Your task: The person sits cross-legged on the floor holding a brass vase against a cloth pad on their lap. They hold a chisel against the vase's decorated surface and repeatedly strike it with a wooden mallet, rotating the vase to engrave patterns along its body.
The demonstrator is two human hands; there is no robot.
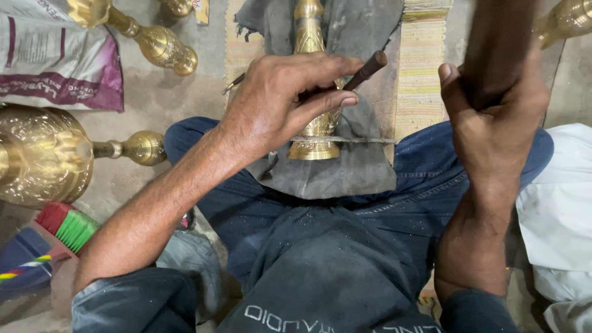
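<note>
Hands: left [280, 102] pinches one chisel [364, 71], right [493, 117] grips one handle [496, 43].

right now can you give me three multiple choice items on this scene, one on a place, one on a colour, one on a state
1. Where does the brass vase lie?
A. on a grey cloth over the lap
B. inside the sack
C. on a shelf

2. What colours are the brush bristles?
A. blue and white
B. red and green
C. all black

3. How is the left hand set?
A. flat and open on the floor
B. closed round a thin brown rod
C. out of view

Key:
1 A, the vase rests on the cloth between the legs.
2 B, a red band beside a green one.
3 B, its fingers pinch the rod over the vase; the right hand grips a dark handle.
</note>
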